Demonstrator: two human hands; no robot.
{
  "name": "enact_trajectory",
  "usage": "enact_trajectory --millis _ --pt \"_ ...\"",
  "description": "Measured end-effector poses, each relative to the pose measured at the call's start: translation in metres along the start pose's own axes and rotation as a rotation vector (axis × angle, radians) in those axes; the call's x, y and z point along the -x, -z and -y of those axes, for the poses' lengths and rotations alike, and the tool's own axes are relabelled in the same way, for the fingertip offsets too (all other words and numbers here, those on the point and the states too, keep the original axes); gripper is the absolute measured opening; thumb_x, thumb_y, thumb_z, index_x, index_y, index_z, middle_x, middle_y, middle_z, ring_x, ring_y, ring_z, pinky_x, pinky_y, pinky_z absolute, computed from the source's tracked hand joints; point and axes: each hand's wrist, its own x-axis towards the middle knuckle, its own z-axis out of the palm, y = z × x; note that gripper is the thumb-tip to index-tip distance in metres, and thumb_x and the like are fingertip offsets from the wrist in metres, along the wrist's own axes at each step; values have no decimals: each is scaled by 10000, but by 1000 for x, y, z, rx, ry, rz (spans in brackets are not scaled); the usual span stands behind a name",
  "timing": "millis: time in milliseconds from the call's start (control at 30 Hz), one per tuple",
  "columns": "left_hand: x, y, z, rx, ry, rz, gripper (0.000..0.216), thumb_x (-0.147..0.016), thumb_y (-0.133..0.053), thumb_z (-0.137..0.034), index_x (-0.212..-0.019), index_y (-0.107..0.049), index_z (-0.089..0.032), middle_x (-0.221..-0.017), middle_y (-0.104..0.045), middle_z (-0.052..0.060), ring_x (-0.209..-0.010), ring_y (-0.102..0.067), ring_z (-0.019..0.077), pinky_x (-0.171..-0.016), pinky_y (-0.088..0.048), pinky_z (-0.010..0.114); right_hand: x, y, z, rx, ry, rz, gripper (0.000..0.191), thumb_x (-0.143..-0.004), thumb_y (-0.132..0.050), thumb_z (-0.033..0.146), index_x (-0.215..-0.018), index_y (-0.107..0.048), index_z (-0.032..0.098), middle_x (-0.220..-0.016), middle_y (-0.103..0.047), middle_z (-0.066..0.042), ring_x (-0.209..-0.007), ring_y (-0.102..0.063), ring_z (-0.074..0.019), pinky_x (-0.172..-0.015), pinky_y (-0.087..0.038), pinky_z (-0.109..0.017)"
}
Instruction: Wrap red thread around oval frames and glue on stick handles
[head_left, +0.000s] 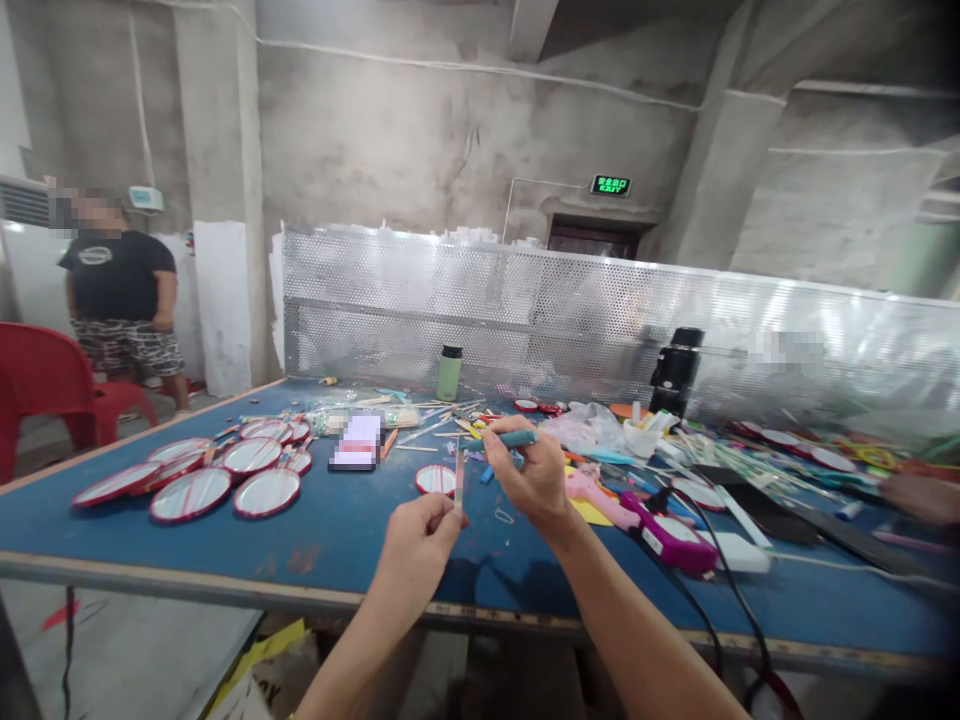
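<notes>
My left hand [424, 535] is closed, thumb against fingers, on a thin flat stick [460, 470] that points up. Just behind those fingertips is a small round white disc [435, 479] with a red rim; whether the hand touches it I cannot tell. My right hand [534, 475] is wrapped round a teal pen-like marker [516, 438], held level above the table and to the right of the stick. A small pale loop [504, 517] lies on the blue table [337, 545] between my hands.
Red-rimmed white discs [191, 495] pile up at left, near a phone [356, 440]. A green tumbler [450, 372] stands at the back. To the right lie a purple glue gun [671, 538], cables and sticks. Another person's hand [919, 497] reaches in; a person [120, 280] stands far left.
</notes>
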Motion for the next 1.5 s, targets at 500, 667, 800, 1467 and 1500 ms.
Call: enact_trajectory --millis 500,667,800,1467,1500 --pt "-1 -2 3 -10 2 0 391 -791 -471 -462 -659 -641 -135 -519 -298 -61 -516 -277 109 -511 -200 254 1 -1 -4 31 15 -18 146 -879 -556 173 -742 -601 200 -672 -614 13 -532 -527 -98 -535 -436 -223" --pt "1 -1 2 -11 -4 -8 387 -789 -483 -464 -641 -637 -141 -518 -312 -56 -518 -294 113 -515 -210 251 1 -1 -5 18 -12 -20 144 -888 -559 193 -751 -602 197 -657 -593 16 -514 -514 -97 -524 -437 -229" --pt "0 -1 2 -13 -11 -7 379 -792 -483 -452 -649 -644 -139 -514 -316 -56 -517 -296 113 -515 -209 251 1 -1 -5 29 -36 -21 145 -899 -549 216 -763 -599 199 -654 -594 10 -514 -517 -104 -521 -443 -235" --pt "0 0 3 -10 -12 -4 350 -782 -488 -434 -634 -630 -151 -502 -337 -56 -504 -308 114 -514 -214 250 -1 0 -2 38 -51 -34 141 -899 -542 223 -774 -603 197 -670 -616 2 -516 -520 -106 -528 -437 -240" --pt "0 -1 3 -13 -10 -6 351 -782 -489 -434 -633 -632 -150 -501 -333 -56 -504 -307 114 -513 -211 250 -1 0 -2 41 -37 -24 141 -896 -545 222 -770 -603 198 -680 -622 -2 -530 -529 -110 -533 -438 -242"
